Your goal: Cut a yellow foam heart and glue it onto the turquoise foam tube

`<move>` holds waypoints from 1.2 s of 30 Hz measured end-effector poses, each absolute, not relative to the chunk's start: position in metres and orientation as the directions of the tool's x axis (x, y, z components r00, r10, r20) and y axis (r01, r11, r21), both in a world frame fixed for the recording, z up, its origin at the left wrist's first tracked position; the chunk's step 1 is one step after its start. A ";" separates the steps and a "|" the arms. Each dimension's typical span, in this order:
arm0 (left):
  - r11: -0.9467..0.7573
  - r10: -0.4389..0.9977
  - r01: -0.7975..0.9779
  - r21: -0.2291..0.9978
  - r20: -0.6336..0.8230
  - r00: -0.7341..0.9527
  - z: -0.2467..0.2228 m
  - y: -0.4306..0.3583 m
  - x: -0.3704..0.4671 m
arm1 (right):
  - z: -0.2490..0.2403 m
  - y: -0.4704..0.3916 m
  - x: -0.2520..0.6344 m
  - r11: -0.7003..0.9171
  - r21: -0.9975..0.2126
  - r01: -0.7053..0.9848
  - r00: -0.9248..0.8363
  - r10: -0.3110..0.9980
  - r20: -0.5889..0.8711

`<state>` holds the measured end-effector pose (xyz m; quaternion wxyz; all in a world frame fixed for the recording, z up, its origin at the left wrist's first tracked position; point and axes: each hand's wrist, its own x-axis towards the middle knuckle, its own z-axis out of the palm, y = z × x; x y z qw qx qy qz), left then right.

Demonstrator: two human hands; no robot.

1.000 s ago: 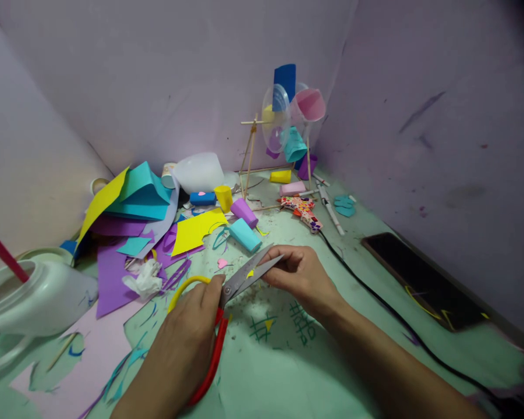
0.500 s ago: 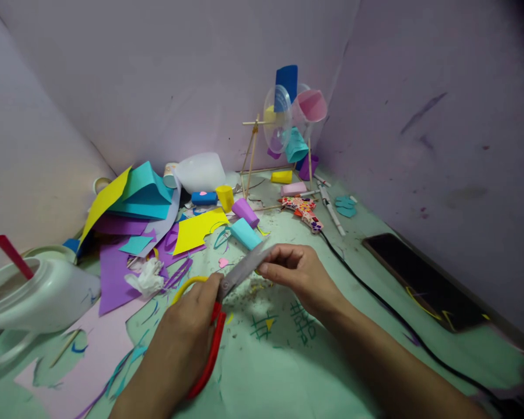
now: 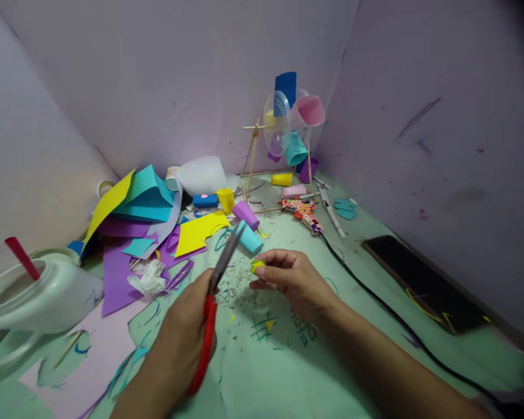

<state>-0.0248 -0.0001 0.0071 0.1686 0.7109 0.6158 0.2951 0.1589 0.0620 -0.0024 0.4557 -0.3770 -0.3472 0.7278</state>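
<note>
My left hand [image 3: 187,326] grips red-handled scissors [image 3: 207,343], whose blades look closed and point up and away. To the right, my right hand [image 3: 294,279] pinches a small yellow paper piece [image 3: 257,266] between thumb and fingers. The scissor blades are apart from that piece. Just beyond the hands lies a light blue paper cup shape [image 3: 249,237], with a purple one [image 3: 246,215] behind it. Green pen marks and a tiny yellow scrap [image 3: 269,325] show on the table covering [image 3: 262,378] below my right hand.
Coloured paper sheets [image 3: 113,279] and a white jug [image 3: 52,297] are at left. A stick-and-disc wheel [image 3: 277,122] with paper cups stands at the back. A patterned glue gun [image 3: 303,214], its black cable [image 3: 375,311] and a phone [image 3: 419,279] lie at right.
The scissors have swung upright and left, away from my right hand. The yellow piece in my right hand now shows clearly, and its fingers have turned slightly.
</note>
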 end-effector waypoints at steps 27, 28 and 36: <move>-0.245 0.969 0.866 0.436 0.125 0.212 -0.002 0.000 -0.016 | 0.001 0.057 0.156 -0.052 -0.977 -0.206 -0.248 0.969 0.001; -0.248 0.969 0.866 0.435 0.127 0.214 -0.002 0.000 -0.016 | 0.001 0.057 0.156 -0.046 -0.977 -0.209 -0.237 0.971 0.005; -0.254 0.967 0.867 0.429 0.107 0.231 0.002 0.000 -0.015 | 0.001 0.056 0.156 -0.047 -0.979 -0.197 -0.232 0.973 0.000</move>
